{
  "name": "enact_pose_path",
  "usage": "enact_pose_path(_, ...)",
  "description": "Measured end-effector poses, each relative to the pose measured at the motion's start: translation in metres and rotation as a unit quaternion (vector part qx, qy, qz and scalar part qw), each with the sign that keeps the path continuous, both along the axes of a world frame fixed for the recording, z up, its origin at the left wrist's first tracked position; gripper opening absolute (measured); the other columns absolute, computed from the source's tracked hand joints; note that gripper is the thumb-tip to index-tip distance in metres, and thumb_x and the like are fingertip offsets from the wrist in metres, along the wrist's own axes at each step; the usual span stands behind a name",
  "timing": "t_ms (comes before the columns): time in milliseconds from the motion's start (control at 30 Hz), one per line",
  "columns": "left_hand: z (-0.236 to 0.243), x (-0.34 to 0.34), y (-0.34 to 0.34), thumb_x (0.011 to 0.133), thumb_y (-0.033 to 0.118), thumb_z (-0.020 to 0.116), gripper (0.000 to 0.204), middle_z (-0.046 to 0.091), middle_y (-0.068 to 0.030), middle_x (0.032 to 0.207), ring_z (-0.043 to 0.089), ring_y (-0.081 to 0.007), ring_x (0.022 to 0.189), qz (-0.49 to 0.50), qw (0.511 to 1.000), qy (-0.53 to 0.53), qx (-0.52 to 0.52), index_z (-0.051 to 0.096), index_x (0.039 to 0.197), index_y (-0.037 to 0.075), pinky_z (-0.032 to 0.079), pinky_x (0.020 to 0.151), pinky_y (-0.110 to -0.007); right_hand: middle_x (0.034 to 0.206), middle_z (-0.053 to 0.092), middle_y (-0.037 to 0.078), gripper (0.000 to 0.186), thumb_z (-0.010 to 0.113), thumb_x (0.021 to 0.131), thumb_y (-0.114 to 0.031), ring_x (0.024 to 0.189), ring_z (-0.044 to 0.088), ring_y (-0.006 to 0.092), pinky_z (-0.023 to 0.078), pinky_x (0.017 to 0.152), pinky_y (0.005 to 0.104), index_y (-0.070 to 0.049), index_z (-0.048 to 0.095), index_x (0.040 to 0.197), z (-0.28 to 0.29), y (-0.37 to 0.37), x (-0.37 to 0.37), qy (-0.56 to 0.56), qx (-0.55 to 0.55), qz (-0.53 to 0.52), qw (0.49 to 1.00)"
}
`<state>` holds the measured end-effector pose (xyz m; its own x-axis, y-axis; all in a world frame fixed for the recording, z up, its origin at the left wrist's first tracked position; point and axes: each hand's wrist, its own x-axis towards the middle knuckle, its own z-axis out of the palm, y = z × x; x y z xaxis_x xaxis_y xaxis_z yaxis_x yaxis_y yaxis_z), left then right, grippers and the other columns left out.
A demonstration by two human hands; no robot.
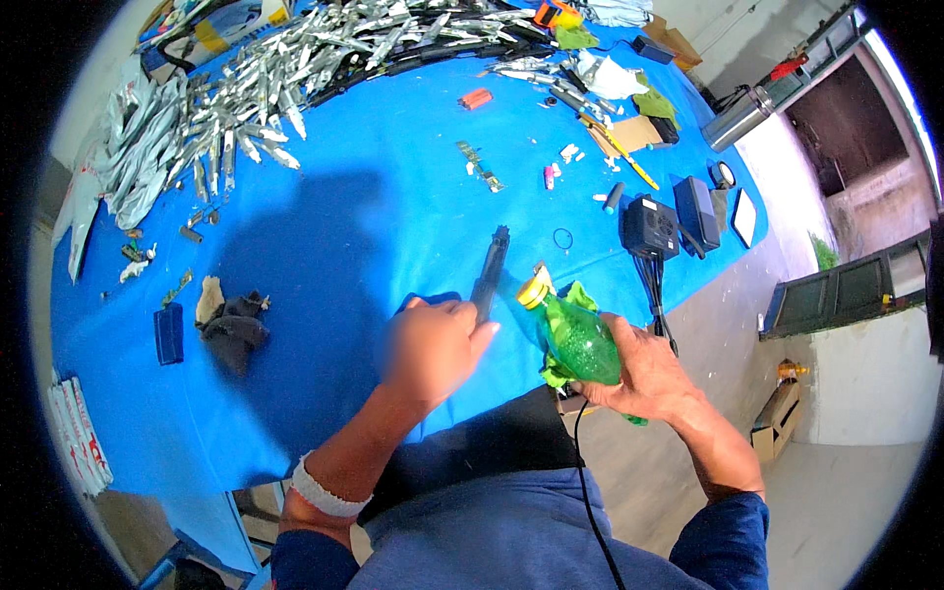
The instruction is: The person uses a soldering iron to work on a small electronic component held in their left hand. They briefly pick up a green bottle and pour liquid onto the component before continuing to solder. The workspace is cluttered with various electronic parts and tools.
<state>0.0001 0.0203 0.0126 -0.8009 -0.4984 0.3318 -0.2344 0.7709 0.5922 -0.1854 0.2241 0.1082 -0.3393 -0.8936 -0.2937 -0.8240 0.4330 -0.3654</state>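
My left hand (438,349), partly blurred, is closed on a narrow dark grey part (490,270), whose far end points away from me. A dark blue item (414,301) shows behind that hand, mostly hidden. To the right, my right hand (644,379) grips a green plastic bottle (582,344), tilted with its yellow cap (533,292) toward the middle of the table. A bright green cloth (576,295) is bunched around the bottle. Both hands are over the near part of the blue-covered table (324,147).
Piled silvery strips (256,88) and grey plastic bags (138,147) cover the back and left. Dark rags (236,339) lie left. At right are a black fan-fitted box (649,228) with cables, a long black box (696,218), a yellow tool (619,147) and a steel flask (737,118).
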Motion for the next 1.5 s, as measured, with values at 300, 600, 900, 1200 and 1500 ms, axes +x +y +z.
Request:
enact_pose_path(300, -0.002, 0.003, -0.002, 0.089, 0.028, 0.074, 0.033, 0.061, -0.0125, 0.067, 0.062, -0.0358, 0.066, 0.028, 0.999, -0.015, 0.006, 0.057, 0.069, 0.008, 0.042, 0.069, -0.047, 0.101, 0.067, 0.028, 0.078, 0.081, 0.077, -0.044, 0.094, 0.066, 0.0462, 0.053, 0.081, 0.0532, 0.0, 0.048, 0.132, 0.0, -0.012, 0.005, -0.002, 0.024, 0.005, 1.0)
enact_pose_path(600, 0.001, 0.003, -0.002, 0.092, 0.03, 0.071, 0.032, 0.063, -0.0126, 0.073, 0.061, -0.0358, 0.068, 0.021, 0.999, -0.026, 0.008, 0.058, 0.074, 0.007, 0.042, 0.071, -0.047, 0.096, 0.067, 0.027, 0.074, 0.084, 0.076, -0.04, 0.088, 0.068, 0.0448, 0.054, 0.074, 0.0514, 0.001, 0.048, 0.126, -0.015, -0.02, 0.004, 0.029, -0.04, 0.054, 0.997)
enact_pose_path(900, 0.005, 0.007, -0.002, 0.093, 0.032, 0.069, 0.032, 0.065, -0.013, 0.075, 0.063, -0.0355, 0.071, 0.023, 0.998, -0.048, 0.029, 0.061, 0.075, 0.006, 0.042, 0.075, -0.048, 0.095, 0.068, 0.027, 0.085, 0.084, 0.078, -0.046, 0.088, 0.068, 0.0471, 0.055, 0.077, 0.0507, 0.003, 0.046, 0.135, -0.012, -0.023, 0.006, 0.032, -0.003, 0.05, 0.998)
enact_pose_path(1200, 0.009, 0.01, -0.003, 0.091, 0.031, 0.071, 0.03, 0.067, -0.0133, 0.076, 0.065, -0.0355, 0.075, 0.024, 0.997, -0.055, 0.045, 0.064, 0.076, 0.006, 0.043, 0.078, -0.05, 0.095, 0.069, 0.028, 0.075, 0.083, 0.079, -0.042, 0.083, 0.069, 0.0485, 0.056, 0.069, 0.0538, -0.002, 0.044, 0.128, -0.008, -0.031, 0.014, 0.049, -0.03, 0.086, 0.995)
enact_pose_path(1500, 0.008, 0.013, -0.004, 0.09, 0.029, 0.071, 0.027, 0.069, -0.0129, 0.078, 0.066, -0.0344, 0.077, 0.019, 0.996, -0.065, 0.053, 0.066, 0.077, 0.006, 0.044, 0.08, -0.05, 0.095, 0.069, 0.029, 0.073, 0.083, 0.08, -0.041, 0.084, 0.069, 0.0492, 0.056, 0.07, 0.0544, -0.001, 0.044, 0.127, -0.005, -0.034, 0.019, 0.061, 0.009, 0.07, 0.996)
